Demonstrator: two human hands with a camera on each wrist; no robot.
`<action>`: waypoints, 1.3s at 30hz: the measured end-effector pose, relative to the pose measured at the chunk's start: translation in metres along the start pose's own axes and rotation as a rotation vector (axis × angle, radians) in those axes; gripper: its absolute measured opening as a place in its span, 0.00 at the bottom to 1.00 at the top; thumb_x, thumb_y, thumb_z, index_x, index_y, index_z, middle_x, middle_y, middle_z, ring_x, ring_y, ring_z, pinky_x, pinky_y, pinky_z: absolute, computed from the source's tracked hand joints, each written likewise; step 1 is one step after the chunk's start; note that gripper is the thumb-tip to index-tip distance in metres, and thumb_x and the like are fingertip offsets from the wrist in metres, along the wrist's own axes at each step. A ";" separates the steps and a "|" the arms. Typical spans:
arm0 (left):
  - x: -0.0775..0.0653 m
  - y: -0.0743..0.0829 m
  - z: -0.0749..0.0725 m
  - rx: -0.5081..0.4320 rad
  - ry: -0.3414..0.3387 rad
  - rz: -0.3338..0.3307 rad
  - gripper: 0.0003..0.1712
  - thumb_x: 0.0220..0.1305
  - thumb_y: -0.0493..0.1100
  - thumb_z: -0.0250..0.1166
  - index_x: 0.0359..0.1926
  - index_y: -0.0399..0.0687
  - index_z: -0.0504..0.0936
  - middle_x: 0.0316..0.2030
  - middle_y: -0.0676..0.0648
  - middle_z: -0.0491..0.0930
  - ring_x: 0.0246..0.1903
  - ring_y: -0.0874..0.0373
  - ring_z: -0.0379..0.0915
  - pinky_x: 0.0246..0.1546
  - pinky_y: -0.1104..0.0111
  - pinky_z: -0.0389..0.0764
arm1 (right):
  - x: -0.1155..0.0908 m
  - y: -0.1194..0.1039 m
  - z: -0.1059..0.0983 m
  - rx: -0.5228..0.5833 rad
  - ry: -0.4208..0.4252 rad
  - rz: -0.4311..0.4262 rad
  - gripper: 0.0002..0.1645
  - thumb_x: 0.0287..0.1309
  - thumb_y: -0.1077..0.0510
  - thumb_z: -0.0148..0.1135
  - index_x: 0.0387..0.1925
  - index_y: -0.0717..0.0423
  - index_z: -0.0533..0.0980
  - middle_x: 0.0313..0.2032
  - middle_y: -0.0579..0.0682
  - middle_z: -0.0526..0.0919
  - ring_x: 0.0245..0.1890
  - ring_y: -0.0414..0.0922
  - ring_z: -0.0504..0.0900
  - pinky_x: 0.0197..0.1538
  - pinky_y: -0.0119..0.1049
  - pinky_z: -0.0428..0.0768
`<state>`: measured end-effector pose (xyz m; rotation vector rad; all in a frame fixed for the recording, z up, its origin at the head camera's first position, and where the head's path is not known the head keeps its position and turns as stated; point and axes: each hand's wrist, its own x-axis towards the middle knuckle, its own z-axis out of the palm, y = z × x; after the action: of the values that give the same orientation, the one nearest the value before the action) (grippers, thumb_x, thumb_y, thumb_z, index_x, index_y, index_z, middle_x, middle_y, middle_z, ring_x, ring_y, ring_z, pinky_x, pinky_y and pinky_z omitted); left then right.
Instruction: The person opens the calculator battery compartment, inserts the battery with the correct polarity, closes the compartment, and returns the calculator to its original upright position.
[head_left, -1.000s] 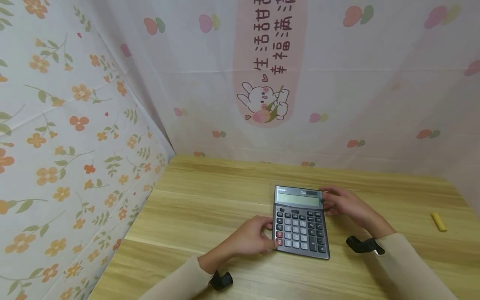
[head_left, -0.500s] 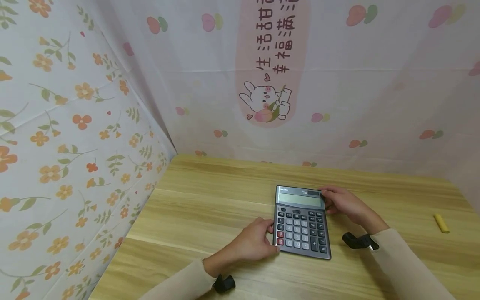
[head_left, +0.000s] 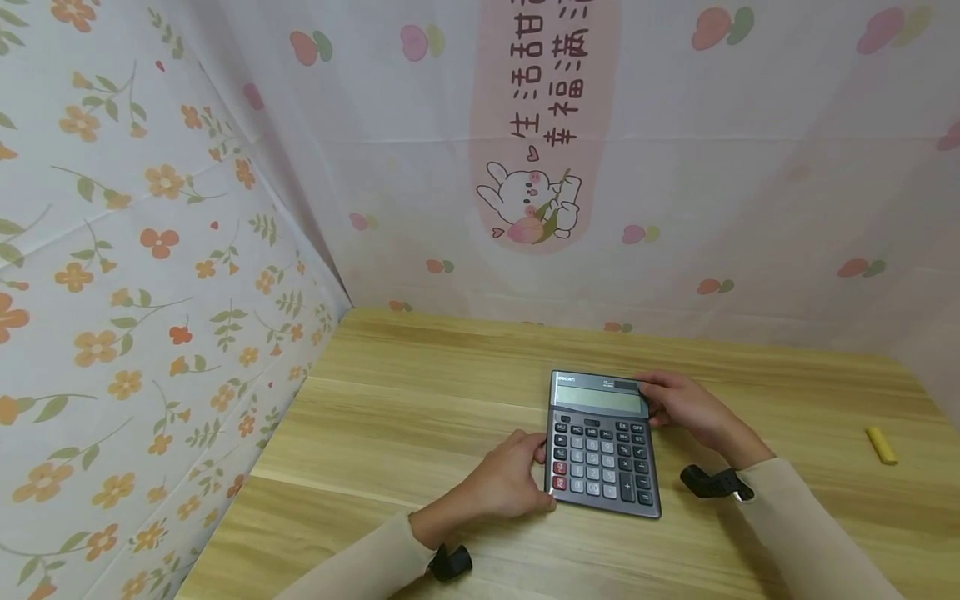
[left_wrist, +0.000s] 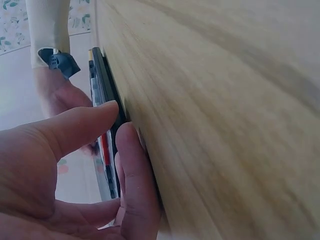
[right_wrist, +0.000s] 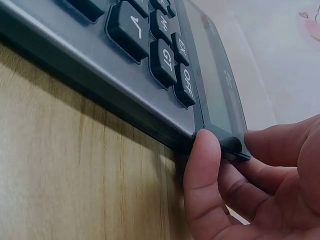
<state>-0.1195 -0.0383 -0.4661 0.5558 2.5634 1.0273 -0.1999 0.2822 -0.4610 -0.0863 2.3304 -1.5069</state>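
Calculator location: the dark grey desk calculator, with a plastic-looking rectangular case, is right of centre on the wood-grain yellow-brown worktop. Its face points up, with the pale grey-green display at the far end and the keypad towards the person. This orientation appears to suit reading and key access from the near side.

Left hand: partly curled, with only a narrow gap between thumb and fingers. It holds the near left corner. The thumb bears on the near edge; a finger sits low against the left side, next to the worktop.

Right hand: likewise curled, its digits pinching the far right corner at the display end. One digit presses the side wall; another touches the far corner.

The hands occupy diagonally opposite corners, probably to balance the case and prevent rotation. Contact is limited to the margins, which leaves the display and keys exposed, including the two red keys at lower left. Whether the underside rests fully on the worktop cannot be determined.

Surrounding items: a short yellow cylindrical stick lies well apart, to the right of both hands. White printed fabric hangs behind the worktop.
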 end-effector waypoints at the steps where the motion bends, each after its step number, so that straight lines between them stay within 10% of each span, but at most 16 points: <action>1: 0.001 0.000 0.000 0.004 0.001 0.002 0.51 0.46 0.39 0.88 0.73 0.41 0.78 0.40 0.57 0.71 0.37 0.64 0.67 0.42 0.70 0.73 | 0.000 0.001 0.000 -0.001 0.001 -0.003 0.29 0.89 0.61 0.43 0.76 0.80 0.63 0.50 0.62 0.82 0.42 0.49 0.81 0.41 0.36 0.86; 39: -0.001 0.007 0.005 -0.042 0.028 0.049 0.52 0.47 0.28 0.83 0.74 0.33 0.72 0.55 0.48 0.80 0.40 0.67 0.75 0.47 0.67 0.80 | -0.008 0.008 -0.011 0.183 -0.056 -0.037 0.24 0.89 0.60 0.43 0.70 0.78 0.65 0.43 0.51 0.80 0.42 0.44 0.78 0.44 0.36 0.83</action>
<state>-0.1152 -0.0313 -0.4647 0.6005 2.5573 1.1101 -0.1951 0.2967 -0.4619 -0.1234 2.1481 -1.7051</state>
